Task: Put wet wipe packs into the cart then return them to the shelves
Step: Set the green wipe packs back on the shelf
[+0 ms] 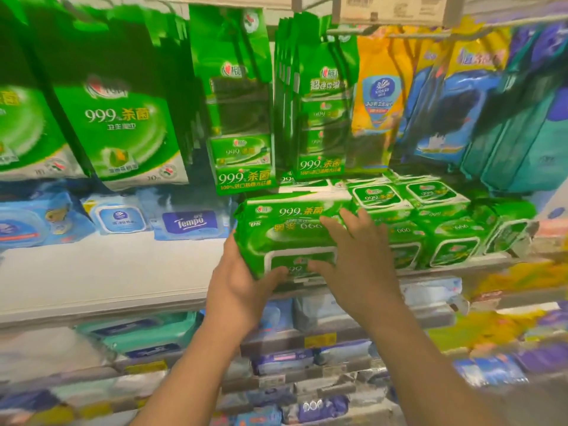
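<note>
A green wet wipe pack point(285, 238) with a white lid frame sits tilted at the front edge of the white shelf point(101, 272), at the left end of a row of matching green packs point(430, 229). My left hand point(236, 287) grips its lower left corner from below, thumb on the front. My right hand point(359, 256) lies flat across its right half, fingers spread, also touching the neighbouring pack. No cart is in view.
Green refill bags point(123, 124) and strip packs point(242, 118) hang above the shelf, with yellow and blue bags point(378, 96) to the right. Blue Tempo packs point(190, 222) lie at the shelf's back left. Lower shelves point(307, 358) hold more blue, teal and purple packs.
</note>
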The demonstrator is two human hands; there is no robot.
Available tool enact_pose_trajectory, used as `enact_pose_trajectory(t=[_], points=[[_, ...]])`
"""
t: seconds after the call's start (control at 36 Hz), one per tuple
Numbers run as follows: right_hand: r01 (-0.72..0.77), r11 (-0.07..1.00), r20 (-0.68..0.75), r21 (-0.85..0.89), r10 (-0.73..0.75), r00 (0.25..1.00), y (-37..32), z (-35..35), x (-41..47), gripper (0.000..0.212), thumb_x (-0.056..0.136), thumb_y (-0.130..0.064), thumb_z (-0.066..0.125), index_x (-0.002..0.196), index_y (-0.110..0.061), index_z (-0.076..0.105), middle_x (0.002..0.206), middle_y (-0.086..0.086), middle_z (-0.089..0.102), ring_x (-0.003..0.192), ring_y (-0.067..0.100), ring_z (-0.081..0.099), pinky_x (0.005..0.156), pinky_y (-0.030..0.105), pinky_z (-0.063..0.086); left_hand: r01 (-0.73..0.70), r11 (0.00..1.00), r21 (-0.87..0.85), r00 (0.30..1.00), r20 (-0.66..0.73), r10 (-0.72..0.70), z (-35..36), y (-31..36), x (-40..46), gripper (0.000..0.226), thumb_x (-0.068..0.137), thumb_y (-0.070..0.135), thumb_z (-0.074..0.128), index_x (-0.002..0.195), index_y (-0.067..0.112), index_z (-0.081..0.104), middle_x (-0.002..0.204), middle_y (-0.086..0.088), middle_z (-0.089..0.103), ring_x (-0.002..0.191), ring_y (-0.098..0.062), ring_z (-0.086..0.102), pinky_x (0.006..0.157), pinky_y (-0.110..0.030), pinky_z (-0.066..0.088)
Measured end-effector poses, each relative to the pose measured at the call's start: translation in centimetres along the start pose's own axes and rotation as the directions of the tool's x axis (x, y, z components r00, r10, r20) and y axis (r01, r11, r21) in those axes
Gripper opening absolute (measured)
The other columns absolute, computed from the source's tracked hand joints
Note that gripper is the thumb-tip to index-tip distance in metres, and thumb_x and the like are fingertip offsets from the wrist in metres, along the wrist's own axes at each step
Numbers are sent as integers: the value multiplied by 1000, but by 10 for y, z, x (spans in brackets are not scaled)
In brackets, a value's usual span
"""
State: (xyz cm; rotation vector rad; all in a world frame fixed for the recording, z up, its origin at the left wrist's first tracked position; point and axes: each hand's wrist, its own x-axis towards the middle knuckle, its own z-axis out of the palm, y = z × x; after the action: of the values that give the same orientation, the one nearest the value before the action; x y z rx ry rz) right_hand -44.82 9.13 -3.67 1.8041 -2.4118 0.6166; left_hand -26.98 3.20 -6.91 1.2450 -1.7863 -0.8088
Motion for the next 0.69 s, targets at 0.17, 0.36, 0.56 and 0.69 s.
enact_pose_trajectory(t=[0.17, 0.36, 0.56, 0.69], points=[[11, 1000, -13, 19, -10, 1000, -3, -5, -7, 77, 90, -57, 65, 154, -33, 32, 166, 1, 22, 156, 27, 0, 123, 49, -9, 36, 996, 85, 998, 52, -40, -4, 2, -3, 78, 76, 34, 87, 140, 26, 43, 115, 13, 57, 101, -11, 58, 77, -25, 39], [44, 997, -51, 62, -41, 998, -4, -7, -13, 67, 94, -58, 55, 151, -26, 41, 163, 2, 32, 156, 26, 4, 123, 47, -12, 56, 991, 119, 997, 38, -61, -20, 12, -24, 75, 79, 41, 84, 140, 39, 42, 110, 34, 52, 93, 11, 54, 71, -5, 37], [283, 915, -199, 288, -232, 952, -19, 8, -24, 51, 91, -39, 60, 135, -13, 61, 141, 7, 60, 144, 29, 40, 124, 42, 13, 76, 962, 261, 996, -56, -63, -44, 12, -63, 99, 80, 55, 78, 160, 30, 27, 161, 13, 36, 146, -8, 34, 108, -22, 29], [447, 759, -284, 473, -350, 893, -44, 24, -38, 45, 92, -36, 55, 127, -10, 68, 131, 6, 67, 133, 23, 52, 117, 17, 23, 167, 919, 356, 983, -137, -125, -70, -2, -98, 97, 81, 60, 74, 160, 34, 23, 163, 11, 31, 150, -11, 27, 119, -32, 27]])
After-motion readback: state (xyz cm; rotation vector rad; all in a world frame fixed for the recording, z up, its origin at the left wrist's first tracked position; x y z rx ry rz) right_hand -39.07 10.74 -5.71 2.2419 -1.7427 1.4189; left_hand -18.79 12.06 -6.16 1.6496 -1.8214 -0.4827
